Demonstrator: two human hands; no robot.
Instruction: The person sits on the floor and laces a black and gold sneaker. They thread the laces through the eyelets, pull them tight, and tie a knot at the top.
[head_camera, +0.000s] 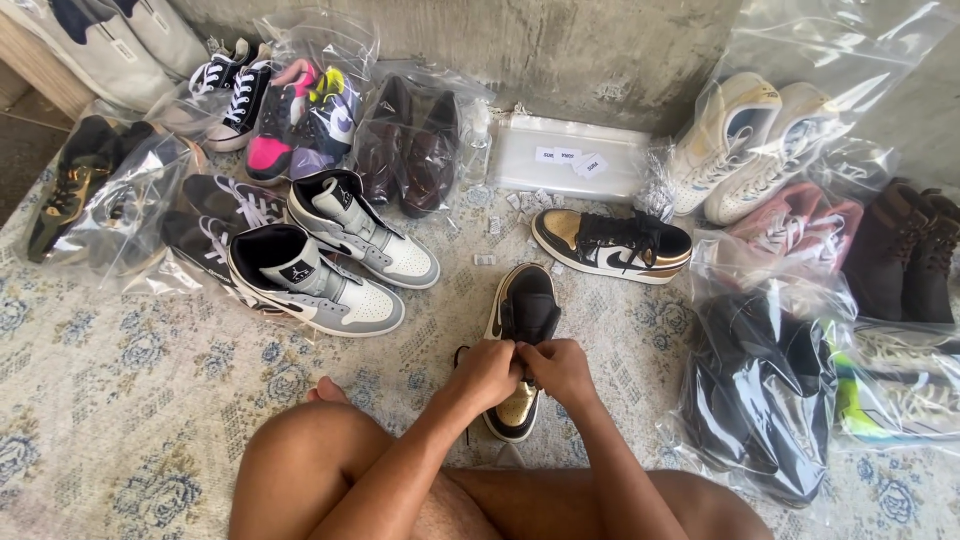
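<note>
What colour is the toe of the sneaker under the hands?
Metallic gold toe with black trim, seen in the head view.

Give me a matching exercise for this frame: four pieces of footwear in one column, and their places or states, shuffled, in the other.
Things:
1. Black-and-gold sneaker under both hands
2. Matching black-and-gold sneaker
3. Grey-and-white high-top pair
4. Dark brown dress shoes

Places or states:
A. In a clear plastic bag by the concrete wall
B. Lying sideways on the carpet, apart from the hands
C. Toe toward the person, left hand and right hand at its laces
D. Unbagged, side by side on the carpet, left of the hands

Pairs: 1-C, 2-B, 3-D, 4-A
</note>
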